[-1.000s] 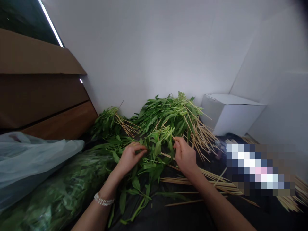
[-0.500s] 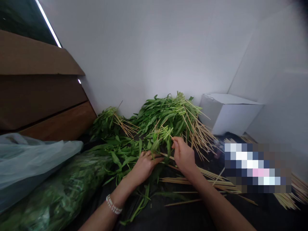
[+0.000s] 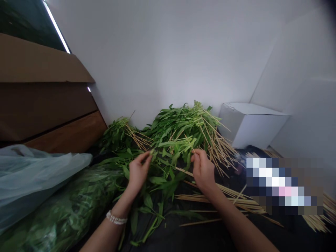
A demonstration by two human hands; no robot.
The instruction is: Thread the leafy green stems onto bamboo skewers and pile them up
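My left hand (image 3: 138, 171) pinches a green leafy stem (image 3: 160, 164) between thumb and fingertips, lifting it off the loose greens below. My right hand (image 3: 202, 169) is closed around a thin bamboo skewer (image 3: 183, 145) that carries skewered greens, held just right of the stem. Both hands hover over a black sheet. Behind them lies a big pile of skewered greens (image 3: 183, 127) against the wall, sticks pointing right, with a smaller pile (image 3: 119, 131) to its left.
Loose bamboo skewers (image 3: 236, 199) lie on the black sheet (image 3: 199, 238) at right. A plastic bag of greens (image 3: 52, 206) fills the lower left. Cardboard and a wooden panel (image 3: 60, 133) stand at left, a white box (image 3: 249, 122) at back right, white walls behind.
My left hand reached right toward the skewer, then drew back left and up with a leafy stem pinched. My right hand stayed nearly in place, rising slightly with the skewer.
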